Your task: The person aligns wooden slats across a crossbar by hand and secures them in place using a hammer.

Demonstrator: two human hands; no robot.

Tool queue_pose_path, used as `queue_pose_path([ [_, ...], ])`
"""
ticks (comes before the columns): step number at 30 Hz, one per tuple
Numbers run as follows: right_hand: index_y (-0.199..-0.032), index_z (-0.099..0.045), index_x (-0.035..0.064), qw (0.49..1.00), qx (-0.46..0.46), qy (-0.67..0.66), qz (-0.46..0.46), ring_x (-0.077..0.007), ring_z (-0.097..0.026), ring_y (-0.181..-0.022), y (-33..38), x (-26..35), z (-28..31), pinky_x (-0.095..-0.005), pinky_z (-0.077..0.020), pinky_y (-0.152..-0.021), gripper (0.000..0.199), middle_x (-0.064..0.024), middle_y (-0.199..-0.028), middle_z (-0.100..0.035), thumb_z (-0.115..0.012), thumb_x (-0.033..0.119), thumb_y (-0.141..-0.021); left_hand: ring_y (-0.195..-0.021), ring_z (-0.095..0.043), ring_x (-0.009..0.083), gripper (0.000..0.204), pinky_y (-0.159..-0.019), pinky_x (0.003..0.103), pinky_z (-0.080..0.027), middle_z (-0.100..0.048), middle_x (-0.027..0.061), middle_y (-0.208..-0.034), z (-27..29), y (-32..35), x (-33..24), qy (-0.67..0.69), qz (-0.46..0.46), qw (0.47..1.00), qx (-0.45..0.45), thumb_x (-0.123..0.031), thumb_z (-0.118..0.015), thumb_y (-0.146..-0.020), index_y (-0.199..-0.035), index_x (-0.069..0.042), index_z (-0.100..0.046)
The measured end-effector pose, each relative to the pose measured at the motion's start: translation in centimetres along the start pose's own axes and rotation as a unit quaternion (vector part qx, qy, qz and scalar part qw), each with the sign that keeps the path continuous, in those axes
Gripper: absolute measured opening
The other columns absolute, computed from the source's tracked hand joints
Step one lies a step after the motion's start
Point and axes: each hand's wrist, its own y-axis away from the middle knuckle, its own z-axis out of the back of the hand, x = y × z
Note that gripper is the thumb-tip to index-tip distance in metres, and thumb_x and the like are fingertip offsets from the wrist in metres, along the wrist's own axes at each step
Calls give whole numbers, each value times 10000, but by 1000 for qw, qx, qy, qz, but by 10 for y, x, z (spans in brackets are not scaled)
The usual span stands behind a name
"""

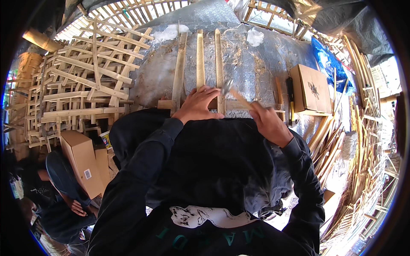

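Note:
My right hand [269, 124] is closed round the wooden handle of a hammer [240, 99]. The hammer's metal head is over the right one of three upright bamboo slats [219, 59], close to the fingertips of my left hand [197, 104]. That hand lies across the slats with thumb and fingers spread, pressing where they meet a crosswise wooden strip [241, 105]. Beneath it runs the middle slat [200, 59], and the left slat [179, 68] passes just beside it. Whether a nail stands under the hammer head is too small to tell.
A stack of bamboo lattice panels [85, 72] lies at the left. To the right are a cardboard box [314, 90], a black-handled tool [290, 91], a blue tarp [331, 64] and loose bamboo strips [326, 141]. Another person [64, 192] sits at lower left near a carton [81, 162].

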Motion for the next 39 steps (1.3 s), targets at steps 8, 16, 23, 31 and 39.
queue_pose_path([
  [8,-1177,-574,11,1000,-19,-4,-17,-553,-640,-797,-7,8,4,-621,-463,-697,175,-304,-784,-643,-621,159,-1096,-1543,-421,282,882,-1275,582,-304,-529,-2,-1622,4,0,-3,11,6,1000,2,-649,-819,-825,-1565,-256,-545],
  [16,-1158,-566,11,999,-44,-24,-10,-552,-647,-811,-6,15,6,-607,-478,-701,148,-305,-799,-657,-631,120,-1082,-1557,-404,303,949,-1286,590,-285,-508,51,-1639,6,-1,-3,-2,9,1000,16,-692,-808,-813,-1579,-203,-534],
  [23,-1151,-561,13,998,34,12,51,-552,-639,-769,-4,3,6,-592,-468,-655,136,-308,-790,-647,-631,107,-1082,-1572,-385,312,1000,-1295,582,-272,-472,88,-1678,0,0,2,-25,46,998,29,-733,-785,-823,-1593,-151,-524],
  [31,-1169,-564,15,999,30,17,34,-551,-645,-747,0,-8,-8,-589,-480,-636,161,-316,-775,-640,-617,150,-1098,-1552,-405,294,948,-1288,585,-287,-481,37,-1675,-5,1,5,-32,41,999,10,-692,-806,-818,-1601,-242,-516],
  [39,-1162,-573,23,999,-28,-25,6,-549,-640,-702,3,-10,-17,-581,-497,-620,142,-292,-784,-662,-616,141,-1097,-1545,-410,305,972,-1282,583,-300,-510,59,-1639,-1,-3,2,7,4,1000,13,-706,-807,-810,-1622,-268,-501],
])
